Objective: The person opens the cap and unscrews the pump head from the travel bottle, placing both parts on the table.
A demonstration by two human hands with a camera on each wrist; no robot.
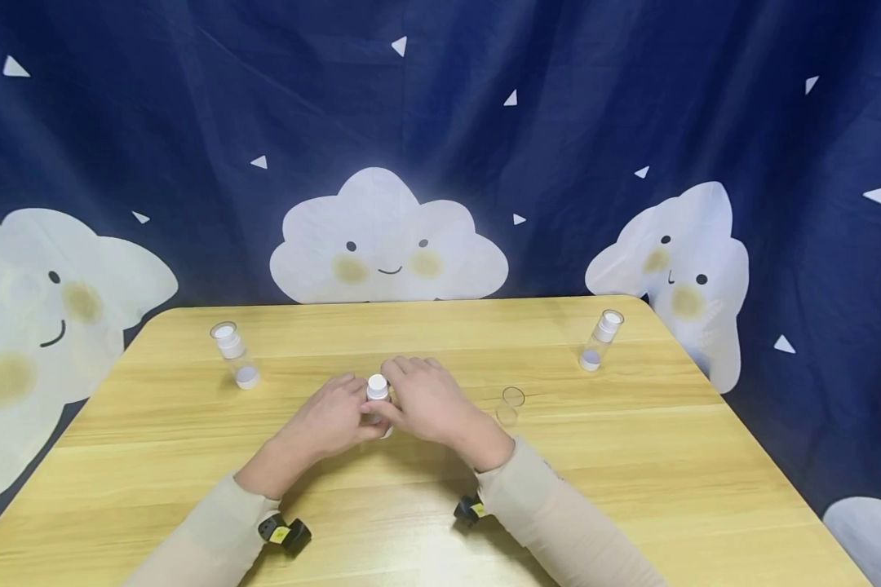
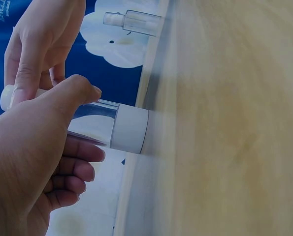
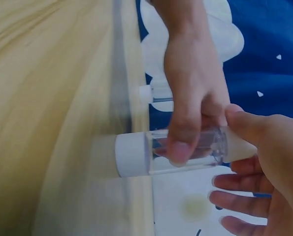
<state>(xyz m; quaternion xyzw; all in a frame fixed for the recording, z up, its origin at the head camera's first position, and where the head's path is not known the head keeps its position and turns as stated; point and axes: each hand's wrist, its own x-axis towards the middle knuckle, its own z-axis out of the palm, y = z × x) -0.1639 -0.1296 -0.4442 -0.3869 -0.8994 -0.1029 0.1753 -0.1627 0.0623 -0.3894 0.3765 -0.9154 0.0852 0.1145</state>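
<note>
A small clear pump bottle (image 1: 378,388) with a white base and a white top stands between both hands over the middle of the table. My left hand (image 1: 330,416) grips its transparent body, thumb laid along the side in the left wrist view. The white base (image 2: 130,129) shows below that hand. At the upper end, my right hand (image 1: 429,399) pinches the white top (image 3: 239,146) between thumb and index finger, its other fingers spread loosely. A clear cap (image 1: 514,396) is on the table to the right, apart from the hands.
Two similar bottles with clear caps stand farther back, one on the left (image 1: 236,359) and one on the right (image 1: 600,341). The wooden table (image 1: 631,489) ends at a dark blue curtain (image 1: 455,122) printed with clouds. A black wrist device (image 1: 285,534) sits at the left sleeve.
</note>
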